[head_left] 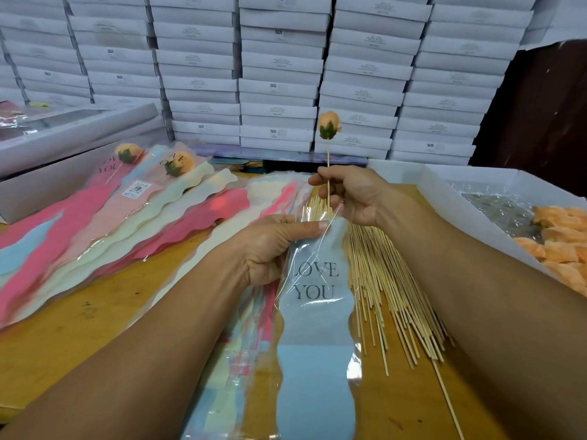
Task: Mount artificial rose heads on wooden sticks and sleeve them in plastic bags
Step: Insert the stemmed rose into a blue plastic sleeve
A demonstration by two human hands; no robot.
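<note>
Holding item: mounted rose, R hand (pixel 352 198) pinched shut on wooden stick (pixel 328 173) approx mid-length; rose head (pixel 330 125) up top, well above both hands.
Stick axis: near vertical, lower tip dropping into mouth of plastic bag (pixel 314 300); tip looks just at/inside the opening, exact depth can't tell thru clear film.
L hand (pixel 279 246): thumb and fingers closed on bag's upper edge, holding mouth open just below R hand. L hand nearer the bag, R hand nearer the rose.
Bag axis: long, running from hands back toward wearer, lying over tabletop (pixel 63 328); so coming move, as judged = push stick down along that axis.
Bag look: clear top, "LOVE YOU" print, blue wavy-edged insert.
Rose look: peach bud, green calyx at base, upright.
Adj. stock: loose sticks (pixel 381 281) fanned to the right of bag; spare bags (pixel 95 223) left; two sleeved roses (pixel 178 165) far left; peach heads (pixel 562 239) in box, right.
</note>
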